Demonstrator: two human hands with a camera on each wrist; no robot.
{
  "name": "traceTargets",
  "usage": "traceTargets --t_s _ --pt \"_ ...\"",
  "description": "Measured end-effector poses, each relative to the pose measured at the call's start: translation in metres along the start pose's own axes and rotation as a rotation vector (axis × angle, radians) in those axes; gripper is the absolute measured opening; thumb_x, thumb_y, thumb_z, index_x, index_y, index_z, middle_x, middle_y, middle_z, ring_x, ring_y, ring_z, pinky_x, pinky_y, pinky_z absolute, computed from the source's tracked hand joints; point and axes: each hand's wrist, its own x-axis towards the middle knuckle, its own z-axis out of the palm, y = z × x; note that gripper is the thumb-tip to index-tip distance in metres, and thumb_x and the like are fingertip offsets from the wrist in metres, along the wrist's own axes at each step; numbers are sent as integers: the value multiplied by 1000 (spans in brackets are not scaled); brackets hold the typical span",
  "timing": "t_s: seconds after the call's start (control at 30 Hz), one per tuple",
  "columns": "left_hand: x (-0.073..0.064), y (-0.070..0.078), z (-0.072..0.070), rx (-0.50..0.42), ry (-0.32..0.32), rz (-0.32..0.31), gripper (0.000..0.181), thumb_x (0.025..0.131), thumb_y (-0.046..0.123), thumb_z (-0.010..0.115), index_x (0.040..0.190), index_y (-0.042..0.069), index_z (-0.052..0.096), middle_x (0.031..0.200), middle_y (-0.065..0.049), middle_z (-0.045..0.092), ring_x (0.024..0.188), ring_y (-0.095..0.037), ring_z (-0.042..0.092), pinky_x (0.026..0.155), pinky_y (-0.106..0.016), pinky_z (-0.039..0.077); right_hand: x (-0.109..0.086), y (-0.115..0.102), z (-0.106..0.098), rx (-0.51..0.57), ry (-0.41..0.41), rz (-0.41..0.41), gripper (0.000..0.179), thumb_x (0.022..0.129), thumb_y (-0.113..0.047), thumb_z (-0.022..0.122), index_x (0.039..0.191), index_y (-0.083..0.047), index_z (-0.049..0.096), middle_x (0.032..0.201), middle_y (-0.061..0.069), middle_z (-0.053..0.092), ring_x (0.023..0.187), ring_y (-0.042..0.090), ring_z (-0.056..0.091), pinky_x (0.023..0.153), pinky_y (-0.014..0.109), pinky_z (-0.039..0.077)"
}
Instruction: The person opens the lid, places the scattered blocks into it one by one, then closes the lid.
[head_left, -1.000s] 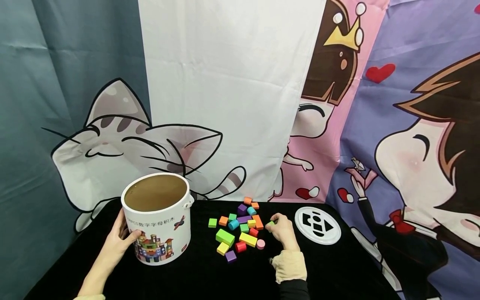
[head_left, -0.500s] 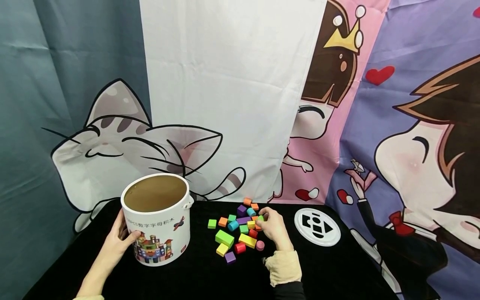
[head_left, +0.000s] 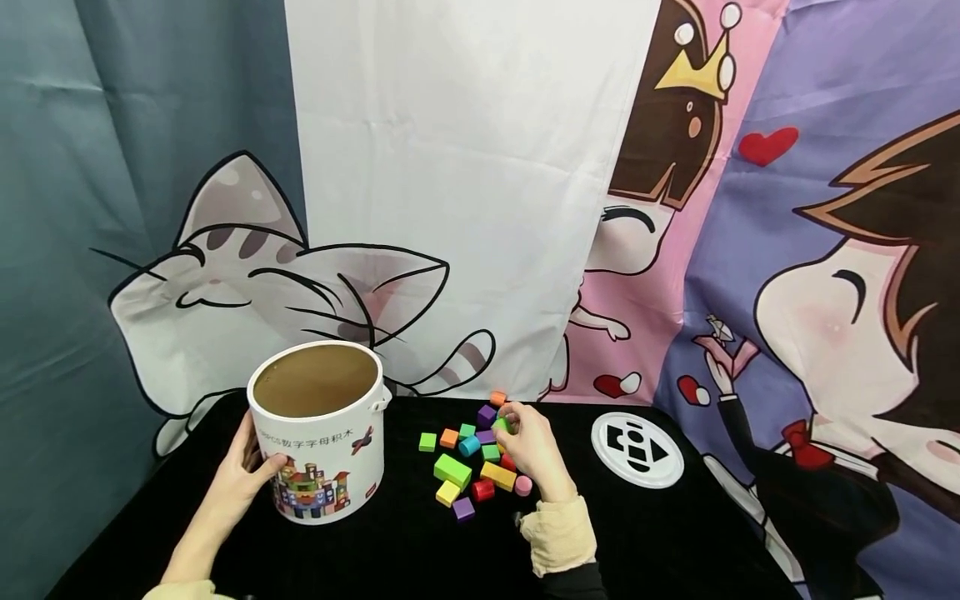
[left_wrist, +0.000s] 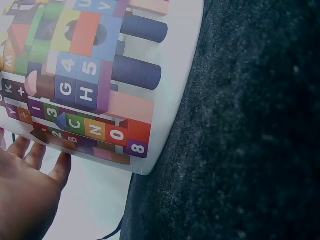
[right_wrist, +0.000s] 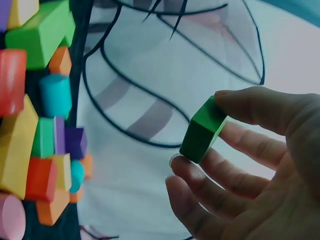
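Observation:
My right hand pinches a small green block between thumb and fingertips, held above the right side of a loose pile of coloured blocks. In the right wrist view the pile lies to the left, with a yellow block, an orange block and a teal cylinder. At the left stands a white bucket, upright, with printed blocks and letters on its side. My left hand grips its left side, thumb on the front. The left wrist view shows fingers against the bucket's wall; some are hidden.
A white round lid with dark cut-outs lies on the black cloth to the right. Behind the table hangs a printed curtain. Blocks in the pile include a long green one and a purple one.
My right hand has moved left with the green block, from beside the pile to above its right part. The left hand keeps its grip on the bucket.

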Motion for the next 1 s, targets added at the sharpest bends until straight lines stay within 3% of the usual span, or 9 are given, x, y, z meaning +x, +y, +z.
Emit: traceTargets --t_s 0.1,0.27,0.43,0.53,0.7,0.87,1.0 --pt "4 0 5 -19 -2 -10 91 95 2 62 159 30 3 161 -20 9 133 8 19 98 -7 24 0 -10 -4 25 -14 -37 18 85 -11 74 102 -8 68 96 5 62 80 22 56 69 34 47" --pt "4 0 11 -49 -6 -32 92 94 1 62 159 30 3 162 -17 8 134 7 18 109 -24 21 -1 -22 -5 2 -23 -94 18 85 -11 74 102 -7 69 91 4 63 79 24 56 68 33 47" --pt "2 -3 9 -35 0 -27 92 94 1 63 159 27 3 161 -19 9 132 8 19 101 -10 25 7 -46 2 -2 -44 -187 17 86 -13 73 102 -7 69 85 2 62 78 22 56 71 33 46" --pt "0 -5 5 -14 -1 -16 92 94 1 62 159 28 3 161 -18 9 132 9 20 96 -5 26 16 -73 9 6 -55 -218 20 88 -15 71 106 -8 68 92 1 64 82 17 57 74 31 48" --pt "0 -4 -3 23 9 10 91 95 3 63 159 29 3 161 -17 12 131 9 22 95 -4 26 41 -137 23 -3 -63 -299 27 89 -20 70 114 -10 67 102 0 65 89 13 59 79 25 49" --pt "1 -1 -4 23 12 19 93 94 2 63 159 28 3 161 -18 11 132 9 21 94 -5 26 65 -190 41 -45 -91 -412 21 90 -20 68 110 -12 70 94 -1 62 81 11 54 69 18 43" --pt "1 0 -2 16 8 15 94 93 1 64 159 28 3 160 -21 12 130 9 22 92 -4 28 76 -212 61 -69 -139 -419 19 92 -21 68 109 -14 71 90 -3 59 75 8 49 61 14 39"
